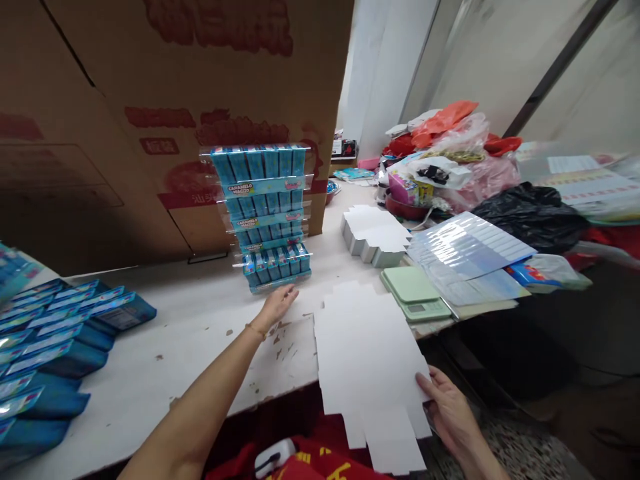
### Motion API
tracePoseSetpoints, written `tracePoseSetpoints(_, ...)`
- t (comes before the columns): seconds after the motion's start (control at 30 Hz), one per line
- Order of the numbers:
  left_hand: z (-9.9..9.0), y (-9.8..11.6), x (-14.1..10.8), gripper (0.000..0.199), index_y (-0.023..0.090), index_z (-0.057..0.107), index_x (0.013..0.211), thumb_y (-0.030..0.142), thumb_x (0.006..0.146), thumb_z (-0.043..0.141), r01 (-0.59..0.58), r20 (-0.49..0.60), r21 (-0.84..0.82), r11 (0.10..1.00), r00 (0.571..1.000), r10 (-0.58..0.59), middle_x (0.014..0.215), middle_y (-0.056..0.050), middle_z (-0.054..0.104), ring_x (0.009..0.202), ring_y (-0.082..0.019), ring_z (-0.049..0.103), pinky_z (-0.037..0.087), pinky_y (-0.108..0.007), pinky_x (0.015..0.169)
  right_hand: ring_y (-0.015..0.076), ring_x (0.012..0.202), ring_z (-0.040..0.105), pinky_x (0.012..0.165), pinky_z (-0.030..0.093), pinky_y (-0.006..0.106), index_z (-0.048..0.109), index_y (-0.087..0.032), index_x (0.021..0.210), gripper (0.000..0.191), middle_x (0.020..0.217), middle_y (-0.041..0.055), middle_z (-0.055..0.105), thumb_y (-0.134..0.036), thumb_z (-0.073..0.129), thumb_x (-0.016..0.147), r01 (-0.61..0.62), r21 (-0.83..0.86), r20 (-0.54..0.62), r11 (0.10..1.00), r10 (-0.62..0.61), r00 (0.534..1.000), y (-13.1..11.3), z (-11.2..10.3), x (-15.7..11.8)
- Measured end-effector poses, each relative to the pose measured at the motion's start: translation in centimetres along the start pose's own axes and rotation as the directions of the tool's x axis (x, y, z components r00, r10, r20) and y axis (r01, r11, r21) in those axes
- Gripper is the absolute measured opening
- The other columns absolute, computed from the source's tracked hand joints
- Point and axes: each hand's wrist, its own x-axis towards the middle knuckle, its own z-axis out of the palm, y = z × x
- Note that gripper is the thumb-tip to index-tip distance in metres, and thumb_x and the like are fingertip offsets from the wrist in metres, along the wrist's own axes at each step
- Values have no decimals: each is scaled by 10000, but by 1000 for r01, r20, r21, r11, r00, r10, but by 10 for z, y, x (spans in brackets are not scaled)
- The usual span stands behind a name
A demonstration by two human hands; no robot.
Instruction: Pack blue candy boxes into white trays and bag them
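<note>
My right hand (450, 407) pinches the right edge of a flat white die-cut cardboard sheet (365, 353), thumb on top. The sheet has notched tabs and partly hangs over the table's front edge. My left hand (280, 303), fingers stretched out and holding nothing, is just in front of a tiered stack of blue candy boxes (270, 220). Clear plastic edges stick out at the sides of this stack, and its labels read "CARAMELO MACIZO". Whether the left fingertips touch the stack's base I cannot tell.
A large brown carton (150, 80) stands behind the stack. Filled blue boxes (60, 333) stand in rows at left. A pile of white cardboard blanks (375, 230), a green digital scale (415, 293), plastic sheets (470, 247) and a heap of bags (450, 147) lie at right.
</note>
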Motion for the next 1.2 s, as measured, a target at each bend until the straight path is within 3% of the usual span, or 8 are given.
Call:
tracePoseSetpoints(0.17,-3,-9,-127,591,205,460,1227,542,744,511,196,83,-675,711,978,-191,1185,-130,558,995,-235,575,486,-343,760,194,734,617,663,496,304,595,-185,843,363,829,46,666,-331,753,550,185,41,239,982,-189,952,-22,61,-29)
tracePoseSetpoints(0.3,-33,-41,-199,498,157,563,1016,411,609,698,97,-209,-847,522,842,-497,964,-105,655,823,-236,624,514,-332,657,177,742,606,684,485,291,593,-163,856,288,849,43,663,-321,677,631,212,41,471,976,-206,858,13,158,-30)
tracePoseSetpoints(0.57,-92,-128,-241,610,161,476,1171,99,585,633,166,-591,-652,740,501,-633,1258,-151,477,1076,-244,527,448,-372,887,250,936,574,777,467,370,529,-81,1109,415,1045,141,609,-296,405,777,411,-475,595,778,-61,801,98,283,-36)
tracePoseSetpoints(0.67,-91,-138,-275,584,184,507,1183,161,615,637,210,-691,-266,941,639,-338,1319,-105,431,1228,-234,381,301,-355,1036,277,1230,324,1000,276,422,432,-141,1266,523,1330,124,397,-332,478,781,736,-478,759,480,-196,620,90,269,-42)
tracePoseSetpoints(0.77,-68,-136,-303,573,217,510,1202,267,650,654,104,-435,89,991,899,-55,1308,-84,459,1246,-244,354,220,-414,1069,293,1292,190,1051,130,456,323,-211,1348,728,1428,78,236,-455,594,718,992,-126,992,-20,24,126,82,247,-46)
tracePoseSetpoints(0.83,-47,-134,-310,494,247,532,1179,284,696,628,45,-291,247,968,956,29,1308,-75,463,1245,-249,354,185,-465,1066,287,1304,159,1054,90,464,270,-256,1369,774,1440,42,210,-431,623,703,989,75,973,-124,227,-46,82,237,-47)
tracePoseSetpoints(1.07,-23,-131,-287,201,243,661,884,238,831,467,106,-517,275,956,854,54,1034,-37,641,1071,-190,502,278,-428,1004,240,1229,309,1004,249,391,407,-237,1309,512,1362,29,379,-136,420,806,985,64,990,-160,131,-43,109,226,-58)
tracePoseSetpoints(1.2,-41,-109,-275,213,192,649,805,169,824,437,38,-296,430,902,950,102,887,-67,624,944,-193,497,402,-338,834,266,1206,325,984,270,408,389,-142,1319,478,1361,114,363,-123,358,842,975,79,991,-210,123,-54,117,221,-79)
